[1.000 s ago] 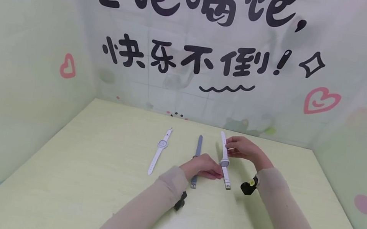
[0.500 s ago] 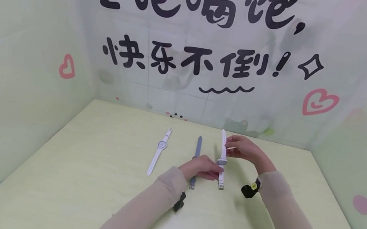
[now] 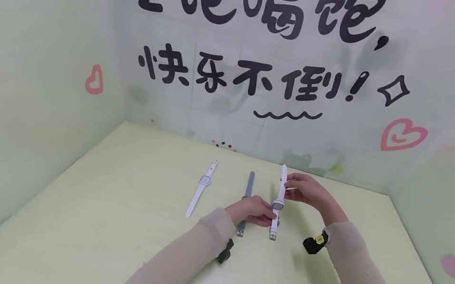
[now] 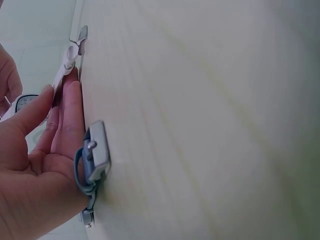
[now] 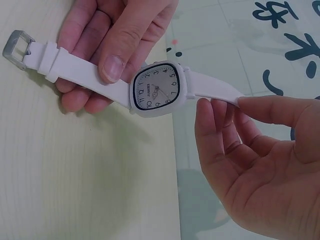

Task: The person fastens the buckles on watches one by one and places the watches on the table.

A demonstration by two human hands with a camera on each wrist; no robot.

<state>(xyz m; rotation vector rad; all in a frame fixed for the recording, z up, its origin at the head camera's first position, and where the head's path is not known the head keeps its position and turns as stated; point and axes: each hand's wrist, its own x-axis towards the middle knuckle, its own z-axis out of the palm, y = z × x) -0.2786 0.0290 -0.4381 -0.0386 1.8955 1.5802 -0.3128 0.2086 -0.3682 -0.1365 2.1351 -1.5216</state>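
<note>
Together, left hand and right hand pinch the white "ZOMBIE"-faced watch by its strap.

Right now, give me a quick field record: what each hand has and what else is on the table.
left hand: pinches buckle-side strap of the white watch
right hand: pinches the far strap of the same watch
watch state: lifted, face showing
grey watch: flat on table, partly under left hand
second white watch: flat, further left
</note>
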